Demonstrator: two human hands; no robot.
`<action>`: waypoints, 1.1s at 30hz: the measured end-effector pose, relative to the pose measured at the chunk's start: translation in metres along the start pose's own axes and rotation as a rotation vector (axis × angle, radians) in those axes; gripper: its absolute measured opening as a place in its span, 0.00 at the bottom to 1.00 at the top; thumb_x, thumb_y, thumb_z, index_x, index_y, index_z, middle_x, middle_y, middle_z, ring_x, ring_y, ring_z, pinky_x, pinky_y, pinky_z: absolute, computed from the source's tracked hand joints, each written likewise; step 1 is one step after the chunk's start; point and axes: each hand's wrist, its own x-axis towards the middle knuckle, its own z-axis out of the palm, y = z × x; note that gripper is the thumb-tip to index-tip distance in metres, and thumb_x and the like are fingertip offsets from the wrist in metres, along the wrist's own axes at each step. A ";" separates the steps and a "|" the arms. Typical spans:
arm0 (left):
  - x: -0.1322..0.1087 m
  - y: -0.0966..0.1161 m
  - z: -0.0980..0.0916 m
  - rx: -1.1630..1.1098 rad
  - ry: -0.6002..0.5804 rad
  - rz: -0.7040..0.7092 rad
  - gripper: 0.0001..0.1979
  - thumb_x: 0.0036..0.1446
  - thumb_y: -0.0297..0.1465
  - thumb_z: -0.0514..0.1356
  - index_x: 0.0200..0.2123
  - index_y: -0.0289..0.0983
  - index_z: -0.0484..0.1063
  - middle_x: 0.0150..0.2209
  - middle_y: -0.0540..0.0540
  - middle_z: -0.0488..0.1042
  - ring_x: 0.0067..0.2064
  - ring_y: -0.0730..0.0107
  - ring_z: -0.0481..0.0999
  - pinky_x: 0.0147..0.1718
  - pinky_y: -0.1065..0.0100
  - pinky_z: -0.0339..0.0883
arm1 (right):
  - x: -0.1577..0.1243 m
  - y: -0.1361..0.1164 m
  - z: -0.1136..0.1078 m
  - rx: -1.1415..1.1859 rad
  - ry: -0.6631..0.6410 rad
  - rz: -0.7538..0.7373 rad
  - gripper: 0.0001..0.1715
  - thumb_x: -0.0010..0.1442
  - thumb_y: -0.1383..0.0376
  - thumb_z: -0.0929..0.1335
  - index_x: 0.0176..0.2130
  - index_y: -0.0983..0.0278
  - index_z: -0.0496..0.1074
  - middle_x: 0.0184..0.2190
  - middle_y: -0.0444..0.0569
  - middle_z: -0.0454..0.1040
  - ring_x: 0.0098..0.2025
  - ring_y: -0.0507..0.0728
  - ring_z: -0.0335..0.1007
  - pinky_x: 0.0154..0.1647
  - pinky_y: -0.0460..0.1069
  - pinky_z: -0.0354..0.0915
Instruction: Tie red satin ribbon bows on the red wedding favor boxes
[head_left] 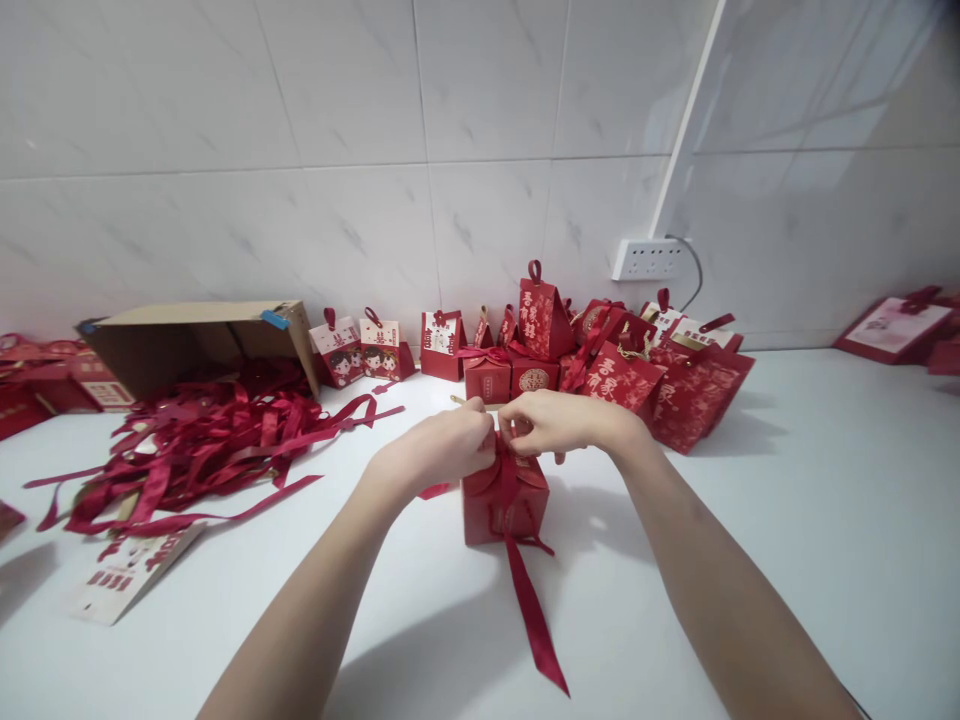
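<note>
A small red gift box (504,505) stands on the white table in front of me. A dark red ribbon (534,610) is wrapped round it, and one long tail trails toward me. My left hand (442,447) and my right hand (551,423) meet over the box top, both with fingers pinched on the ribbon there. The knot itself is hidden under my fingers.
A heap of loose red ribbons (202,440) spills from a tipped cardboard carton (199,340) at the left. Several finished red gift boxes and bags (600,355) crowd the wall behind. A flat printed card (127,575) lies front left; a wall socket (649,259) sits above.
</note>
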 end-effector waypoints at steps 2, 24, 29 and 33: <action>0.000 -0.001 0.000 -0.004 0.002 0.013 0.07 0.50 0.26 0.48 0.26 0.35 0.66 0.35 0.45 0.65 0.22 0.77 0.63 0.21 0.70 0.56 | 0.000 0.000 0.000 -0.001 -0.003 -0.009 0.10 0.46 0.69 0.62 0.33 0.63 0.66 0.27 0.45 0.68 0.24 0.50 0.67 0.17 0.42 0.66; 0.001 0.005 -0.004 -0.062 -0.002 -0.050 0.07 0.47 0.27 0.49 0.23 0.36 0.66 0.31 0.45 0.69 0.23 0.73 0.66 0.19 0.70 0.54 | 0.000 0.001 -0.001 0.021 -0.008 -0.108 0.05 0.50 0.68 0.61 0.30 0.64 0.65 0.27 0.45 0.69 0.24 0.51 0.70 0.20 0.43 0.66; 0.000 0.006 -0.005 -0.025 -0.062 -0.078 0.08 0.46 0.26 0.48 0.22 0.36 0.66 0.28 0.44 0.70 0.23 0.72 0.65 0.20 0.70 0.53 | -0.003 0.002 -0.002 0.044 -0.015 -0.028 0.05 0.52 0.67 0.62 0.31 0.65 0.66 0.28 0.46 0.70 0.27 0.52 0.72 0.20 0.41 0.65; 0.001 0.003 -0.003 -0.025 0.002 -0.047 0.08 0.46 0.26 0.50 0.27 0.36 0.68 0.32 0.44 0.71 0.27 0.70 0.68 0.23 0.70 0.56 | -0.003 -0.001 -0.001 0.038 0.004 0.044 0.08 0.51 0.67 0.63 0.34 0.65 0.67 0.31 0.47 0.71 0.26 0.51 0.72 0.19 0.41 0.63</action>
